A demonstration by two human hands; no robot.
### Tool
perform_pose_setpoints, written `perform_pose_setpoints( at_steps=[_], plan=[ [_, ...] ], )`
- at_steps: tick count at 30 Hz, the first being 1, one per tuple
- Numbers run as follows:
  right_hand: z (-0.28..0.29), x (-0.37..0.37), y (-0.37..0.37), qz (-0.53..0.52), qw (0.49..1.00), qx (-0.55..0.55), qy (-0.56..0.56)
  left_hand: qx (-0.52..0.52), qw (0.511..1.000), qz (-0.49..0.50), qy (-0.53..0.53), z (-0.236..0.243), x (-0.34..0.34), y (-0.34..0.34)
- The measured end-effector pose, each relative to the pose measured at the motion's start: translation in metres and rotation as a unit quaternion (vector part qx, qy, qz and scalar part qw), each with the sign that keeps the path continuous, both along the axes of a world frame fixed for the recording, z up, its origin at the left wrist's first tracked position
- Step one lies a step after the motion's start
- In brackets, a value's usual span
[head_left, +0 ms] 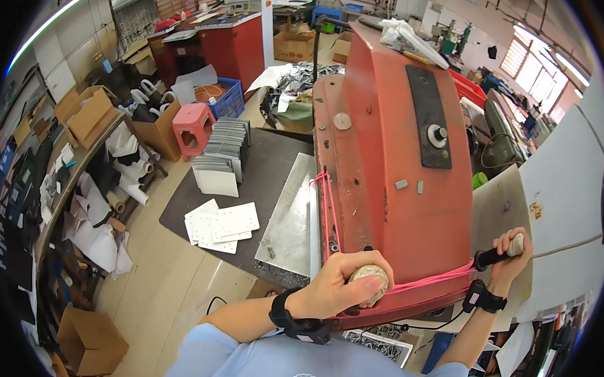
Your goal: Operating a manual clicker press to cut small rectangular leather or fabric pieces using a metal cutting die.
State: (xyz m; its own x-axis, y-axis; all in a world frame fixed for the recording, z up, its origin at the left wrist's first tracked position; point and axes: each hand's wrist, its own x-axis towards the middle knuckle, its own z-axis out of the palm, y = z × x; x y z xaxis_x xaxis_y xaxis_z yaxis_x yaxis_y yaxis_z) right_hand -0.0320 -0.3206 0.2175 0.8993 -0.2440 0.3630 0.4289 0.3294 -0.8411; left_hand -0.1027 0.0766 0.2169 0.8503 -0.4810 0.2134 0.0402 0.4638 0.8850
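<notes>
red machine (412,207), left fingers (365,256) around pale knob (371,273), right fingers (511,235) around pale-tipped black handle (490,258)

machine (416,207): red, bulky, scuffed, with a broad raised housing. knob (373,296): rounded, pale, wrapped-looking, at the machine's near edge. handle (492,258): black grip, pale rounded end, jutting rightward, slightly upward, at the near right corner.

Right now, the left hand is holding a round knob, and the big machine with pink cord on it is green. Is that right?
Not quite: in the head view, the big machine is red, not green. The left hand does hold a round knob, and the machine has pink cord.
</notes>
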Motion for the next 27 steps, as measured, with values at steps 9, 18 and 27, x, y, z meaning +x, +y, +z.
perform_pose_setpoints(
  at_steps=[9,18,27],
  plan=[
    [0.018,-0.002,0.033,-0.099,0.995,0.023,0.016,-0.026,0.999,-0.034,-0.027,0.004,0.005,0.004],
    [-0.006,0.005,-0.005,-0.029,1.000,0.011,-0.002,0.031,0.999,0.042,0.001,0.000,-0.004,-0.004],
    [-0.026,0.007,-0.003,-0.025,1.000,0.004,-0.004,-0.004,0.998,0.060,-0.031,-0.026,-0.004,-0.013]
  ],
)
